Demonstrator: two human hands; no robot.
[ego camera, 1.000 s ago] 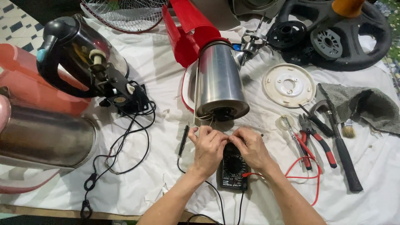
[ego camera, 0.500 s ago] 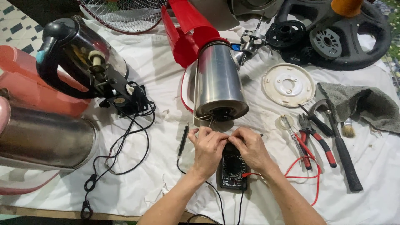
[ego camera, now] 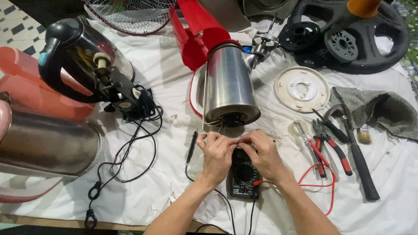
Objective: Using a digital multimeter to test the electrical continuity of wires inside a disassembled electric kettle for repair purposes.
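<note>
Working on a white cloth [ego camera: 143,52], both hands met just above a black multimeter [ego camera: 244,177], in front of the open base of a steel kettle [ego camera: 228,89] lying on its side. To the far left lay a black-handled kettle [ego camera: 82,61] with its cord [ego camera: 130,152] trailing down the cloth. A black probe [ego camera: 191,147] rested just left of the left hand [ego camera: 216,157], touching nothing else. Left hand was closed in a pinch, fingertips meeting those of the right hand [ego camera: 264,156], also pinched; what they held was too small to tell, possibly thin wires from the kettle base. A red lead [ego camera: 313,185] ran out of the meter to the right, toward red-handled pliers [ego camera: 333,146] and a hammer [ego camera: 357,152]. Judgement: fine work here would want wrists braced on the cloth, the pinch kept light, and the kettle left steady so the thin wires were not strained. Probe was within easy reach.
</note>
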